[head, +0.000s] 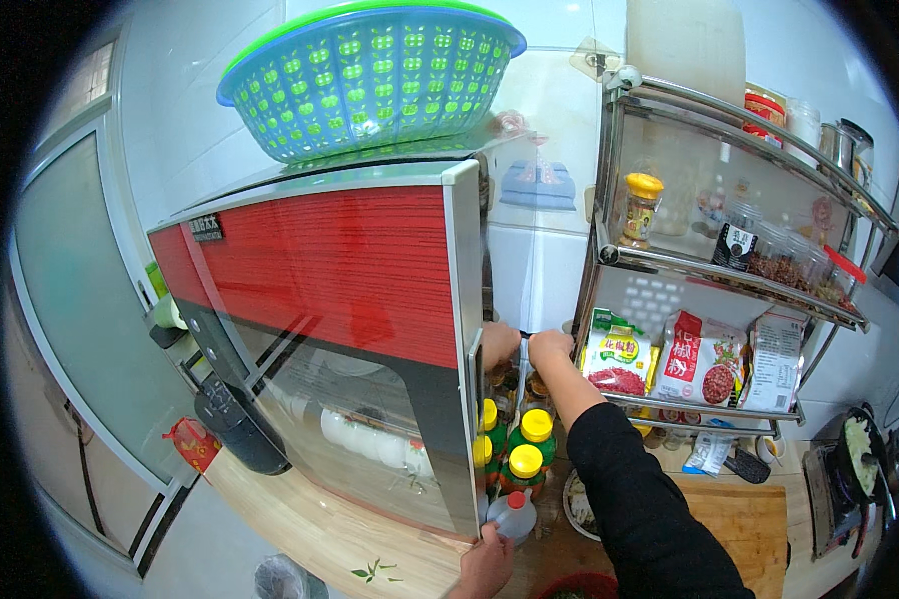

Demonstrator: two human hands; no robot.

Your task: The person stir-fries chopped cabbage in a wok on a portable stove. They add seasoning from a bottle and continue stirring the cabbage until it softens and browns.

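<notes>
My right hand (551, 349), in a black sleeve, reaches into the gap between a red-and-black dish cabinet (359, 269) and a metal rack. Its fingers are curled, and a small dark object (525, 335) shows at them, against the cabinet's side. The hand shape just left of it looks like a reflection in that glossy side. My left hand (487, 563) is low by the cabinet's bottom front corner, its fingertips at the edge; its grip is unclear. Beside it stands a translucent bottle with a red cap (514, 517). Yellow-capped green bottles (526, 461) stand behind that.
A blue-green plastic basket (374, 82) sits on the cabinet. The metal rack (719, 281) holds jars and seasoning packets (700, 363). Further right are a wooden cutting board (742, 524) and a pan (861, 453) on a stove. A white-rimmed bowl (580, 509) lies near my sleeve.
</notes>
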